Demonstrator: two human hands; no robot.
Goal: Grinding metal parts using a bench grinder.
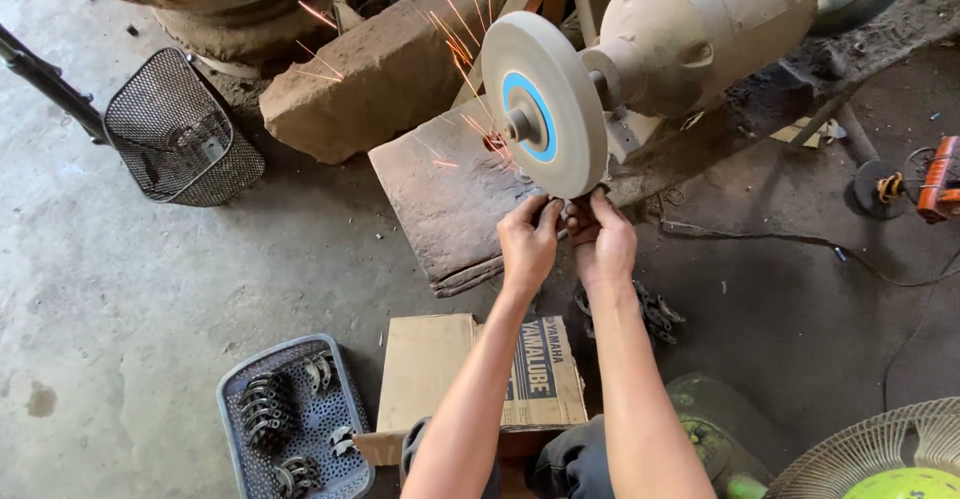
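Bare, stained concrete floor (120, 299) fills most of my view, with a bench grinder (700, 19) mounted ahead of me on a rough stand. Its pale grinding wheel (545, 104), with a blue ring round the hub, throws orange sparks (455, 34) upward and to the left, over a big stone block (385, 74).

My left hand (528, 244) and right hand (603, 242) sit close together just under the lower edge of the wheel, fingers curled and pinched inward. Between the fingertips I hold a small metal part (567, 209), pressed against the wheel's rim (it is too small and too covered for me to tell its shape). Both hands are closed round it, thumbs nearly touching.

Below my forearms lies a flattened cardboard box (440, 364). To its left sits a grey perforated plastic tray (330, 429) holding several curved metal pieces (265, 409). More such dark pieces (655, 311) lie on the floor just right of my right wrist. A wire mesh basket (180, 129) rests at upper left, a fan guard (880, 454) shows at lower right, and an orange power tool (935, 179) lies at the right edge.
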